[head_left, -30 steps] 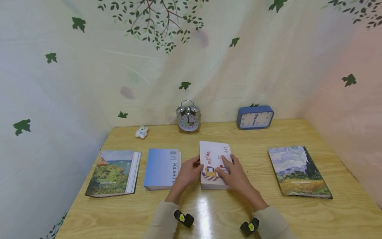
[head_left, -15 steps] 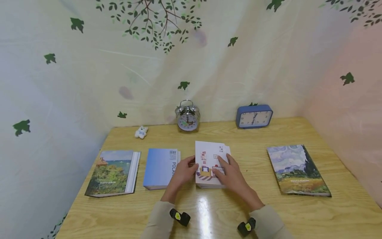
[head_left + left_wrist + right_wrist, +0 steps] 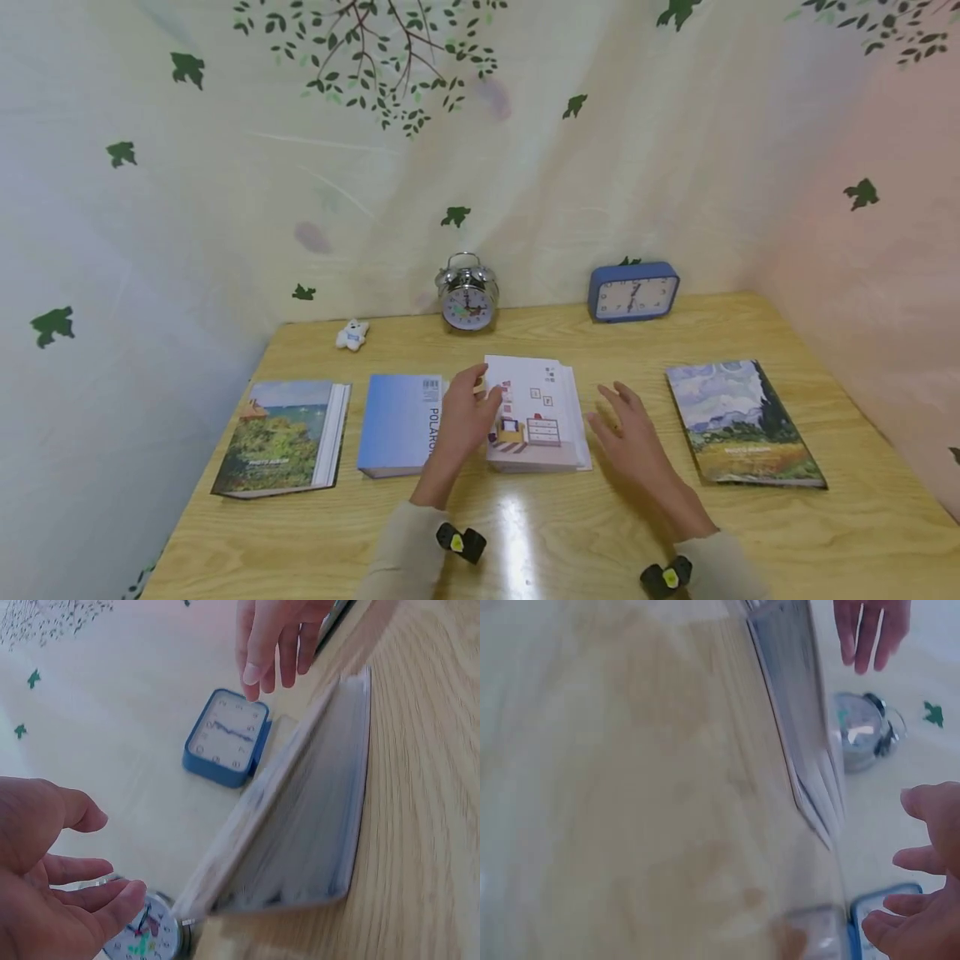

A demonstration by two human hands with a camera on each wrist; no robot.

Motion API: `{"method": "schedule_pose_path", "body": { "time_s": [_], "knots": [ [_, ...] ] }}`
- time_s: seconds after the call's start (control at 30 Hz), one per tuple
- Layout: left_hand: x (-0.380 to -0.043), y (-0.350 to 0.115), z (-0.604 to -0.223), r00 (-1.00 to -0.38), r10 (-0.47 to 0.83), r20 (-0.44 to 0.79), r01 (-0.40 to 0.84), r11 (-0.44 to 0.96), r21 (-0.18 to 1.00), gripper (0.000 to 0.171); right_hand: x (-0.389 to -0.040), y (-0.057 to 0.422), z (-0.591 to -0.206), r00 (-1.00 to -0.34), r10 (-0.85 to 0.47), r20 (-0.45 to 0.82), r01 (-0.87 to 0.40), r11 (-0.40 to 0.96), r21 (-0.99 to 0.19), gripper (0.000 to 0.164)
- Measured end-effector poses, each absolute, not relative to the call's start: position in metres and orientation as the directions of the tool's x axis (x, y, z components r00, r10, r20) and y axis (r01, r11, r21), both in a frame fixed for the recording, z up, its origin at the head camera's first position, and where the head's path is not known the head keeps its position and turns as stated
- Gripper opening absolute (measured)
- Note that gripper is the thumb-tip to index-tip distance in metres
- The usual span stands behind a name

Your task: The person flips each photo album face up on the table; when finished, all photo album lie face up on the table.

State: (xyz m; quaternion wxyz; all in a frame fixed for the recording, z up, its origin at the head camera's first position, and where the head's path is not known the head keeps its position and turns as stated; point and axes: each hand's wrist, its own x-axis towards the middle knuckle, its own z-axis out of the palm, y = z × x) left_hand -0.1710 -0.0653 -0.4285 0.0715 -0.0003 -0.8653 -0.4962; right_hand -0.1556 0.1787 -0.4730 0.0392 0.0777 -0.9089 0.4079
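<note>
A thick white album (image 3: pixel 551 392) with a printed room scene on its cover lies on the wooden table in the middle of the head view. My left hand (image 3: pixel 462 421) hovers over its left edge, fingers spread and apart from the cover in the left wrist view. To the album's right, my right hand (image 3: pixel 636 437) is raised with loose, parted fingers and holds nothing. The left wrist view shows the album's page edges (image 3: pixel 300 802) between the two hands. Just left of my left hand lies a blue album (image 3: pixel 397 421) marked POLAROID, its right side partly hidden.
A landscape photo album (image 3: pixel 281 433) lies at far left, another painted-cover album (image 3: pixel 742 425) at right. Along the back stand a small white bear (image 3: pixel 352 334), a silver twin-bell alarm clock (image 3: pixel 467 304) and a blue rectangular clock (image 3: pixel 634 293). A patterned curtain (image 3: pixel 360 208) hangs behind.
The white album has shifted slightly left, toward the blue one. Both hands have let go of it; my right hand has moved away to the right, my left has lifted.
</note>
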Motion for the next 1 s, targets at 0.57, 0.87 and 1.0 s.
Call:
{"method": "schedule_pose_path", "body": {
  "time_s": [0.57, 0.87, 1.0],
  "knots": [
    [-0.167, 0.023, -0.423, -0.963, 0.230, 0.143, 0.233, 0.430, 0.872, 0.042, -0.136, 0.319, -0.446, -0.978, 0.062, 0.199, -0.086, 0.749, -0.657, 0.062],
    [-0.154, 0.073, -0.439, -0.954, 0.301, -0.009, 0.124, 0.420, 0.899, 0.049, -0.130, 0.362, -0.457, -0.991, 0.089, 0.098, 0.010, 0.789, -0.614, 0.070],
    [-0.149, 0.098, -0.448, -0.939, 0.327, -0.102, 0.067, 0.467, 0.882, 0.052, -0.130, 0.373, -0.459, -0.998, 0.060, 0.029, 0.031, 0.804, -0.594, 0.074]
  ]
}}
